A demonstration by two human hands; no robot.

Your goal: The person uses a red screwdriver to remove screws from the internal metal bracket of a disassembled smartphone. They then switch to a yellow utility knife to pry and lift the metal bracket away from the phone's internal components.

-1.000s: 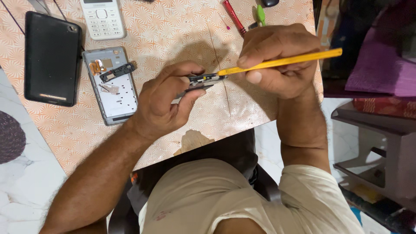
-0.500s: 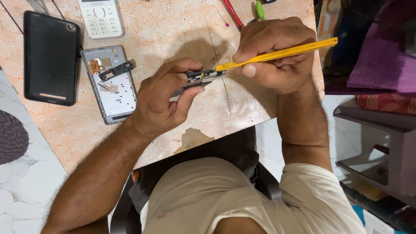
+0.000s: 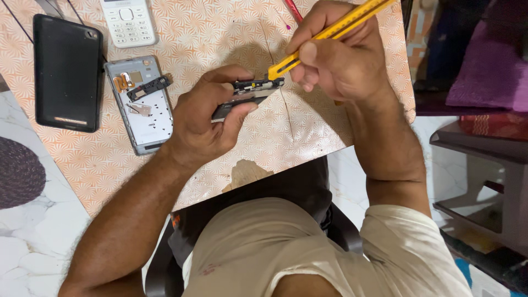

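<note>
One dark phone part (image 3: pixel 245 94) sits at the middle of the view, gripped in the left hand (image 3: pixel 206 118), whose fingers are curled shut around it with the thumb under its lower edge. The right hand (image 3: pixel 341 55), at 1 o'clock from the part, is closed in a pen grip round one yellow knife (image 3: pixel 330 34); the knife's tip meets the part's right end, though whether a blade is out is hard to tell at this size.

On the desk (image 3: pixel 220 33), covered in an orange-and-white fan pattern, lie three more phone items. At 9 o'clock from the part is one grey opened frame (image 3: pixel 144 118), with a small black strip and a copper-coloured piece near its top. Further toward 9 o'clock lies one black back cover (image 3: pixel 67 71), a flat rectangle with a thin pale stripe near its bottom edge. At 11 o'clock, at the top edge, is one white keypad phone (image 3: pixel 127 22), partly cut off. One red tool (image 3: pixel 291 10) shows at 12 o'clock, mostly hidden by the right hand.
</note>
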